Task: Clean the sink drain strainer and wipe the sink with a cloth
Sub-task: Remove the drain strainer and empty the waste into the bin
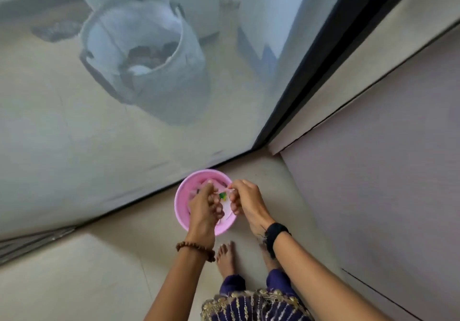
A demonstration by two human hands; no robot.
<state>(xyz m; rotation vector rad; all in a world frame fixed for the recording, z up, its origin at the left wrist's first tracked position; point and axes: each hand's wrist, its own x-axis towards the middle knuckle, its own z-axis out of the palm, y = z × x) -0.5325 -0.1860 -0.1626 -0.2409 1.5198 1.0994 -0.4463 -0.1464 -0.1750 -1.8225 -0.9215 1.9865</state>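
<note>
A pale tiled floor [82, 278] meets a dark-framed glass door [124, 134] and a mauve cabinet [385, 171]; behind the hazy glass stands a grey bucket [159, 54]. Over a pink bin [184, 211] on the floor, the left hand [202, 207] and right hand [245, 200] hang fingers down and curled, pinching something small, pale and green [223, 195] between them; whether it is the strainer is unclear. Bare feet [226, 258] stand just behind the bin, with a bead bracelet [193, 247] on the left wrist and a black band [275, 233] on the right
</note>
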